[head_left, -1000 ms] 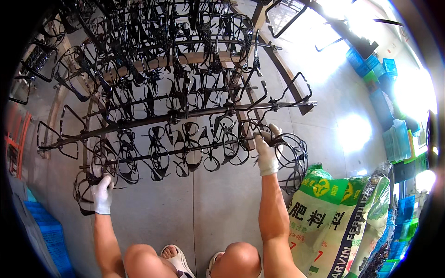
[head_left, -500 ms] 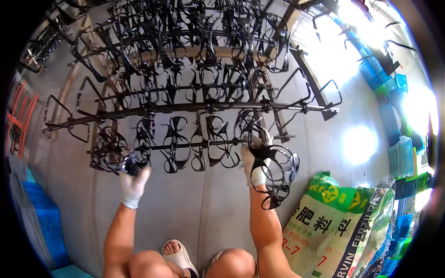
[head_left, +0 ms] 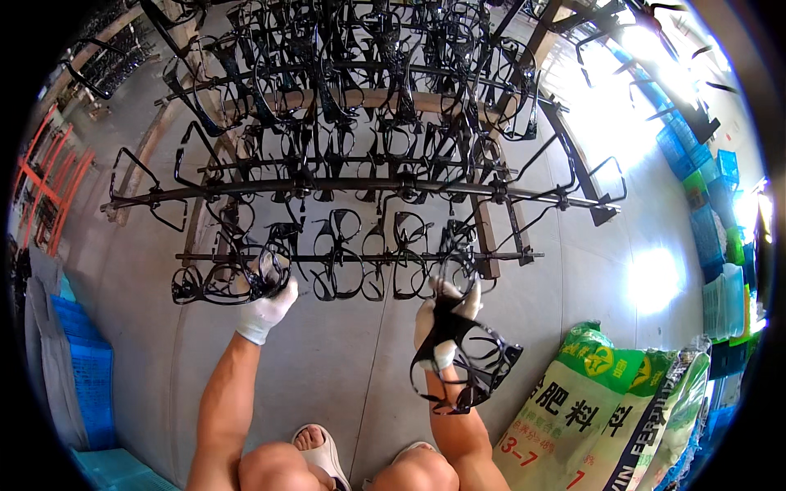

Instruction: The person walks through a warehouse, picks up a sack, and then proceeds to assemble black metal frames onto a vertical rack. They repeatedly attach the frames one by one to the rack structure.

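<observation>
Two white-gloved hands work at a black metal rack (head_left: 360,186). The right hand (head_left: 442,323) is closed around a bunch of black eyeglass frames (head_left: 471,360); the bunch hangs below and to the right of the fist, fanning out over the wrist. The left hand (head_left: 264,309) reaches up with its fingers curled on a cluster of frames (head_left: 225,282) hanging at the left end of the lowest rail (head_left: 360,259); those frames sit just above and left of the glove. More frames hang along the rails above. A printed green-and-white sack (head_left: 573,409) leans at the right, near the held bunch. Blue crates (head_left: 86,376) stand at the left on the grey concrete floor (head_left: 344,385).
</observation>
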A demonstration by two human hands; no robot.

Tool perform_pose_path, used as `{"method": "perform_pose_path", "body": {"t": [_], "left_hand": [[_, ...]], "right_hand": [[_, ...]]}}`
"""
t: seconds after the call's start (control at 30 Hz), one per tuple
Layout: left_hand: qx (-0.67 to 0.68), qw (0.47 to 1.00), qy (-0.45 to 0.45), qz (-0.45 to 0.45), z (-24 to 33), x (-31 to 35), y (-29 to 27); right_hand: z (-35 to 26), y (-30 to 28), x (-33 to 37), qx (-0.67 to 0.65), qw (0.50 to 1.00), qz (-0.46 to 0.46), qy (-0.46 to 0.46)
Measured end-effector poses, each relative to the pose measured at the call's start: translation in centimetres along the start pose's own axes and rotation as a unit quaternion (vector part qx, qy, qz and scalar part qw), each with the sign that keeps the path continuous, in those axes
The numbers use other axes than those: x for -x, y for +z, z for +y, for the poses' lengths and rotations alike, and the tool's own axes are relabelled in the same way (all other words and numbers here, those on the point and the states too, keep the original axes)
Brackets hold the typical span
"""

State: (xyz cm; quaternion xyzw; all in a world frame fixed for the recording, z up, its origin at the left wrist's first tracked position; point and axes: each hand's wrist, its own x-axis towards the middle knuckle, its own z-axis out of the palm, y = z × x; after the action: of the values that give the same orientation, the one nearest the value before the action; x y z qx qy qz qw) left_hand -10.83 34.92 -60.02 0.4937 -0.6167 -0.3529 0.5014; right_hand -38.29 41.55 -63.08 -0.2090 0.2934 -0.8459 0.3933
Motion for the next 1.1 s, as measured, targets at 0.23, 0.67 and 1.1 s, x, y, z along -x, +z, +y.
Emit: {"method": "perform_pose_path", "body": {"t": [0.23, 0.67, 1.1], "left_hand": [[-0.362, 0.922, 0.132, 0.021, 0.5, 5.5, 0.7], [-0.156, 0.981, 0.119, -0.002, 3.6, -0.3, 10.2], [-0.182, 0.972, 0.146, -0.006, 4.8, -0.8, 10.0]], "right_hand": [[0.9, -0.8, 1.1, 0.062, 0.989, 0.117, 0.059], [1.8, 4.3, -1.4, 0.185, 0.971, -0.152, -0.018], [4.0, 5.3, 0.0, 0.211, 0.963, -0.1, 0.133]]}}
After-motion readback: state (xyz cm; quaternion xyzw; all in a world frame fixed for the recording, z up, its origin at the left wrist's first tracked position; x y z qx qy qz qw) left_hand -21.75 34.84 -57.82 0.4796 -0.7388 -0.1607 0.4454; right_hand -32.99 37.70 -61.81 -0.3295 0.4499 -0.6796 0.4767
